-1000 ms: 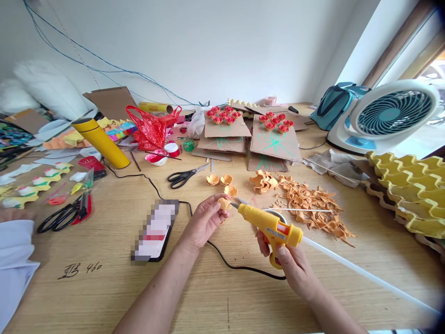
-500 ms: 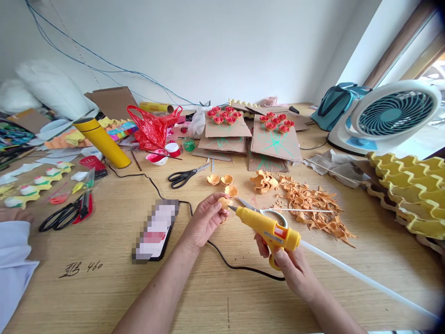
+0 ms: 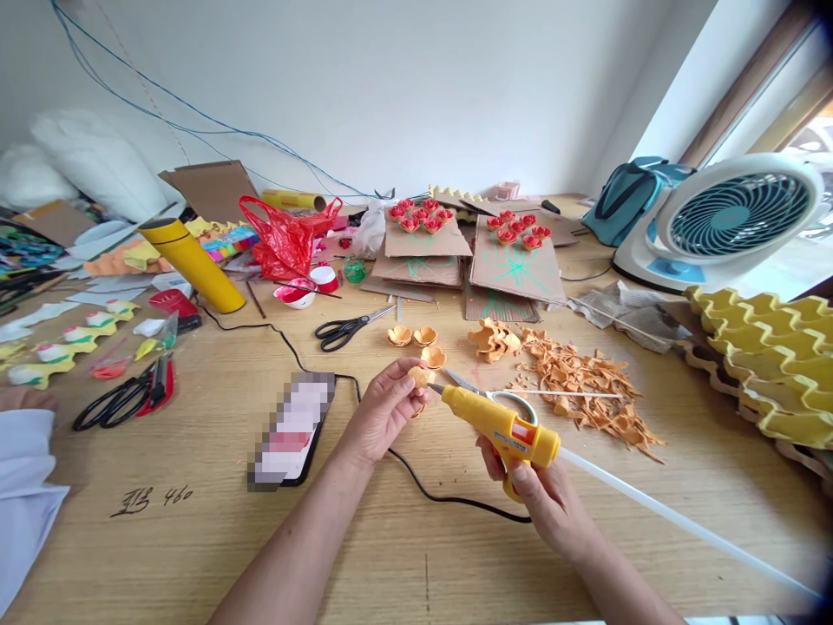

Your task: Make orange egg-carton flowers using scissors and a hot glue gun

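Note:
My left hand [image 3: 383,415] pinches a small orange paper flower cup [image 3: 420,377] above the wooden table [image 3: 195,538]. My right hand [image 3: 543,499] grips the handle of a yellow hot glue gun [image 3: 501,424], a long white glue stick [image 3: 677,521] trailing from its back. The gun's nozzle touches the cup. Three more orange cups [image 3: 416,341] lie just beyond, near black scissors [image 3: 348,329]. Metal scissors [image 3: 501,395] lie under the gun. A phone [image 3: 292,427] rests left of my left hand.
Orange paper scraps [image 3: 579,382] lie to the right, yellow egg trays [image 3: 768,356] and a fan [image 3: 729,217] further right. Cardboard sheets with red flowers [image 3: 468,247] stand behind. A yellow bottle [image 3: 188,265], red bag [image 3: 286,239] and another person's white sleeve [image 3: 22,495] are at left.
The glue gun has dropped slightly and its nozzle moved left onto the cup. My left hand has barely shifted.

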### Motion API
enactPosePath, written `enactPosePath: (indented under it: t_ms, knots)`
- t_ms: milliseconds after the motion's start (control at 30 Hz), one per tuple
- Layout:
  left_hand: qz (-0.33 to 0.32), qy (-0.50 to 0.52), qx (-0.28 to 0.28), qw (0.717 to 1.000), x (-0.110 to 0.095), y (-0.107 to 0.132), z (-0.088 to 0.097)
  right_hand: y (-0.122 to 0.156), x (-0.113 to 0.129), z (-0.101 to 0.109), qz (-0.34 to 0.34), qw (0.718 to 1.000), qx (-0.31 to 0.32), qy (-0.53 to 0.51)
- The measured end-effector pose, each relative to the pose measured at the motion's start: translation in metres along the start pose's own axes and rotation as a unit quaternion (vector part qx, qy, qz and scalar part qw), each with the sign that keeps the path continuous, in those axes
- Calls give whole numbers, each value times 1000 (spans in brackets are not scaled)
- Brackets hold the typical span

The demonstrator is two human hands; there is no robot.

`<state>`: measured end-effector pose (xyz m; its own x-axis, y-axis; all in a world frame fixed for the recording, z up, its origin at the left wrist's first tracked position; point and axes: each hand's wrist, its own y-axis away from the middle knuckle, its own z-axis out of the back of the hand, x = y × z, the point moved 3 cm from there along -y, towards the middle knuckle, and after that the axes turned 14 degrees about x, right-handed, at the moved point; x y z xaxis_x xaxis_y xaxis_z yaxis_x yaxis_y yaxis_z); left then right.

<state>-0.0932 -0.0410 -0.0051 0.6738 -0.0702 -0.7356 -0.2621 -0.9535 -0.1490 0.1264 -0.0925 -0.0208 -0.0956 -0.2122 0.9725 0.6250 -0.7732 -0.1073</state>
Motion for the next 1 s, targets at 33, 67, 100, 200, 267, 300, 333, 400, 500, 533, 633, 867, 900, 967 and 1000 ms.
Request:
enactPosePath:
  t_ms: [33,67,100,200,267,300,333,400,500,533,633,867,900,967,1000]
  knots:
    - [-3,1,-2,1000,0,0,0,0,0,0,0,1000,0,0]
    - [-6,2,-3,1000,0,0,0,0,0,0,1,1000,0,0]
    - [-8,2,-3,1000,-1,0,-1,0,0,0,3,1000,0,0]
    - [-4,3,-4,1000,-1,0,0,0,-1,0,6,1000,2,1]
    - [1,5,-7,1000,0,0,0,0,-2,0,8,1000,2,-1]
    - [1,7,-9,1000,0,0,0,1,-2,0,9,1000,1,-2]
    - [2,9,-10,1000,0,0,0,1,-2,0,8,1000,1,-3]
    - [0,10,-12,1000,-1,0,0,1,-2,0,6,1000,2,-5]
    - [-2,8,-15,1000,-1,1,0,1,-2,0,2,1000,4,-7]
    - [-1,6,-15,1000,-1,1,0,1,-1,0,2,1000,4,-8]
    - [2,7,-12,1000,-1,0,0,0,-1,0,3,1000,5,-12]
    - [6,23,-9,1000,1,0,1,-2,1,1,15,1000,-3,-18]
    - [7,24,-7,1000,1,0,1,-2,1,1,16,1000,-6,-20]
    - [10,27,-3,1000,2,0,1,-2,0,1,18,1000,-9,-22]
    - [12,28,-3,1000,2,1,1,-2,0,0,19,1000,-10,-22]
